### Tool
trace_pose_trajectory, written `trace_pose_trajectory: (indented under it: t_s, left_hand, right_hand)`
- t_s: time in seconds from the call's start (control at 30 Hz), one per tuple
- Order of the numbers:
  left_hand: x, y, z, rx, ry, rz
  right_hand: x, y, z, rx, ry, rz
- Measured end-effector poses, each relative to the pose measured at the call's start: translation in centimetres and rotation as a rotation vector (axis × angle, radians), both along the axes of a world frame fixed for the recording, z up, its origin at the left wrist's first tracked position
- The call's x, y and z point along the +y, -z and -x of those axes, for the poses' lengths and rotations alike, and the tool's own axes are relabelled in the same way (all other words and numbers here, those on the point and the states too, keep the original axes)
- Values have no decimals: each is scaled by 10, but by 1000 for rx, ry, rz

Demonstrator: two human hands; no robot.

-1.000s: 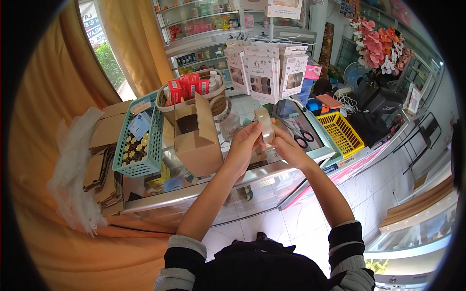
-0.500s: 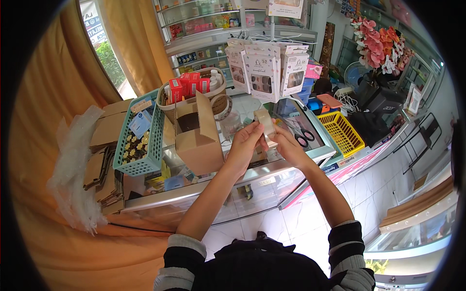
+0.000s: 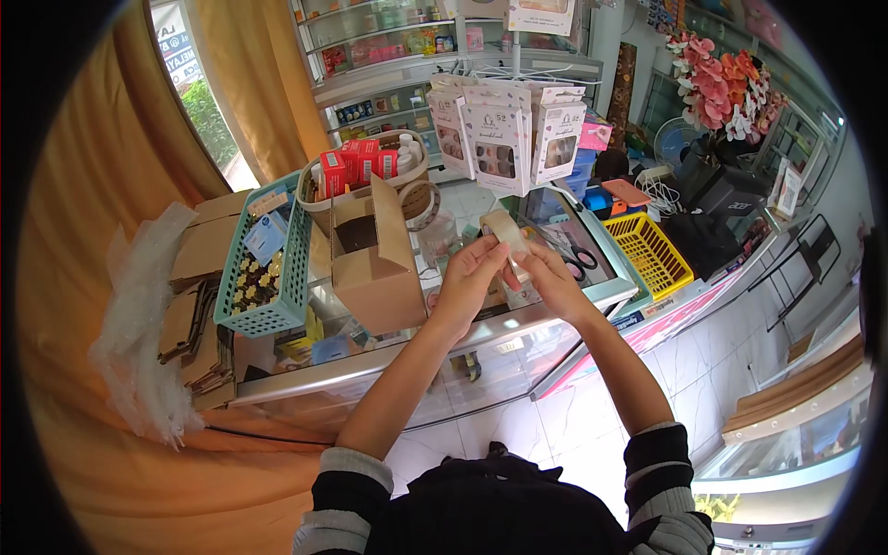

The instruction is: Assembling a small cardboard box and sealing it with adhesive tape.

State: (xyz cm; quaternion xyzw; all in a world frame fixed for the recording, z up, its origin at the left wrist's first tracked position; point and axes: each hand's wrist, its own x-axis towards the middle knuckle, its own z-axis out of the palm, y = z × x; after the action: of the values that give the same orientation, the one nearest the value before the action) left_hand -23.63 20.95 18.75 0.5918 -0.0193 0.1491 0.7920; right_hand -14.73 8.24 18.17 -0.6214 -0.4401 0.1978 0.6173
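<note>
Over the glass counter, both my hands are closed on a roll of clear packing tape (image 3: 499,228). My left hand (image 3: 470,277) grips its near left side. At its right, my right hand (image 3: 553,281) pinches the tape with thumb and fingers; the loose end is too small to make out. To the left of my hands stands a small cardboard box (image 3: 377,282) with its top flaps up. Behind that box, another roll of tape (image 3: 421,204) stands on edge. Scissors (image 3: 583,258) with black handles lie just right of my right hand.
A teal basket (image 3: 263,319) holds small gold-capped bottles, with a beige basket (image 3: 421,171) of red boxes behind it. Folded cardboard (image 3: 190,319) and bubble wrap (image 3: 148,324) lie left. A rack of white packets (image 3: 499,139) stands behind; a yellow basket (image 3: 661,242) sits right.
My hands and the tape roll have shifted only slightly, the roll tilting a little to the left. The boxes and baskets stay where they were.
</note>
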Motion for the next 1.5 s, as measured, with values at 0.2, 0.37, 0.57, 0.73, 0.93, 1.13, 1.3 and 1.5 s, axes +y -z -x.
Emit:
trace_pose_trajectory:
  t_s: [0.2, 0.37, 0.57, 0.73, 0.93, 1.13, 1.3, 1.5]
  left_hand:
    - [-2, 3, -2, -82, 32, -40]
    - [-1, 16, -5, -192, -55, -213]
    - [-1, 6, -3, -128, -78, -139]
    - [0, 9, 0, -153, -148, -361]
    - [-5, 8, -3, -266, -323, -619]
    - [0, 4, 0, -311, -383, -774]
    - [2, 3, 5, -369, -402, -998]
    - [1, -1, 7, -307, -389, -923]
  right_hand:
    - [-3, -4, -7, 174, -93, -49]
    - [0, -6, -3, 264, 20, -36]
    - [9, 15, -9, 177, 55, -180]
    - [3, 3, -3, 250, 6, -168]
    - [-1, 25, -20, 331, 116, -79]
    - [8, 20, -15, 221, 110, -161]
    - [14, 9, -13, 393, 60, -118]
    - [11, 12, -17, 334, -119, -156]
